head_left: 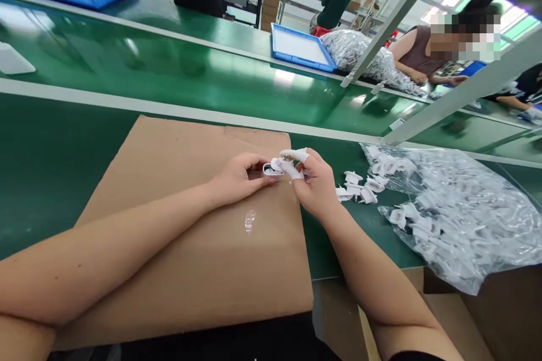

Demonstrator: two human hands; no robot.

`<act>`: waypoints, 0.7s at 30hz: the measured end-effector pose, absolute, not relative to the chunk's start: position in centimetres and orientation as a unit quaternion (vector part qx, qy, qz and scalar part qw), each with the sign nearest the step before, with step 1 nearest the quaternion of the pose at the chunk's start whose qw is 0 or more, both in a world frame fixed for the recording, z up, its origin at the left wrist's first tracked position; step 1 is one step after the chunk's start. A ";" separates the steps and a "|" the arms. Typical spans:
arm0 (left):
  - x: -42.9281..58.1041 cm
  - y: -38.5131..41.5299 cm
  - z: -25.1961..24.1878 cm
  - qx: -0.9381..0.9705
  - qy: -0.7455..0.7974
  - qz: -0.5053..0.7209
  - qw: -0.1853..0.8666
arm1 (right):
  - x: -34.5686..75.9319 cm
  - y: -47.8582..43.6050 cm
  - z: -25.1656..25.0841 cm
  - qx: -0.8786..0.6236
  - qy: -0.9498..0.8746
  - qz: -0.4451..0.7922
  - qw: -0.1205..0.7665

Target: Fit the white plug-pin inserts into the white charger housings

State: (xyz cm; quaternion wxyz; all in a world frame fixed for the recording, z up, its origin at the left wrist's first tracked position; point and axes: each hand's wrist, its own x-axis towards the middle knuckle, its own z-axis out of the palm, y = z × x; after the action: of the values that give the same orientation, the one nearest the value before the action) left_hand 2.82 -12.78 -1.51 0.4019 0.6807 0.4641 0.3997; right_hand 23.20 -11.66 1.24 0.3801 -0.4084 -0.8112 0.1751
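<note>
My left hand (248, 179) is closed around a small white oval plastic housing (271, 170), whose open end faces right. Against that end, my right hand (312, 177) pinches a small white plastic part (278, 163) between thumb and forefinger, both covered by white finger cots. The two white pieces touch or nearly touch; the fingers hide how they meet. Both hands are above a flat cardboard sheet (220, 271). Just right of my right hand, several loose white plastic parts (359, 187) lie on the green table.
A clear plastic bag (478, 214) full of white parts spills over the table's right edge, above an open cardboard box (457, 321). A green conveyor belt (203, 76) runs beyond a pale rail. Blue trays (302, 48) and co-workers are on the far side; a slanted metal post (461, 96) stands at right.
</note>
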 end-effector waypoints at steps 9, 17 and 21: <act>2.9 -12.9 -1.6 0.696 0.456 0.415 0.368 | 22.4 -11.7 0.7 -0.386 -0.841 0.157 0.346; 2.8 -12.8 -1.7 0.716 0.452 0.408 0.340 | 22.4 -11.7 1.2 -0.415 -0.854 0.148 0.278; 2.8 -13.0 -1.8 0.790 0.428 0.382 0.216 | 22.4 -11.3 1.5 -0.428 -0.856 0.142 0.252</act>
State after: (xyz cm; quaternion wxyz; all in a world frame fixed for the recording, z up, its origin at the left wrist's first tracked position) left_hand 2.78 -13.01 -1.83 0.2156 0.7902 0.4275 0.3825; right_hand 22.39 -11.34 1.49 0.2519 -0.4282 -0.8562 0.1423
